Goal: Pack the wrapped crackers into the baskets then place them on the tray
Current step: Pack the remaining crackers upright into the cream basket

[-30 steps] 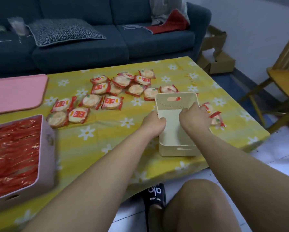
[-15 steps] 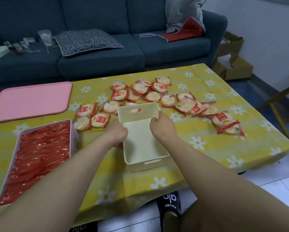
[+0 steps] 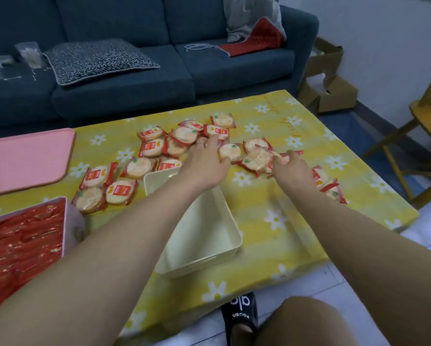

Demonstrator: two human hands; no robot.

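A person leans over a low bench point(image 3: 296, 228) covered in a yellow daisy cloth. An empty cream basket point(image 3: 204, 236) sits at the centre of the frame, its long side running from the near edge toward the sofa point(image 3: 124, 91) at the top. Just beyond its far end lies a scatter of wrapped crackers point(image 3: 157, 148), spreading left and right. Both arms reach past the basket into that pile. The left hand point(image 3: 204, 158) lies across the middle crackers with fingers spread and the thumb against one round cracker point(image 3: 230, 151); whether it has a grip yet I cannot tell. The right hand point(image 3: 290, 166) curls over a cluster further right and seems to be gathering them. The basket lies below and behind both hands, nearer the left arm. A pink tray point(image 3: 22, 158) waits at the left edge, above a box of red packets point(image 3: 22, 245)
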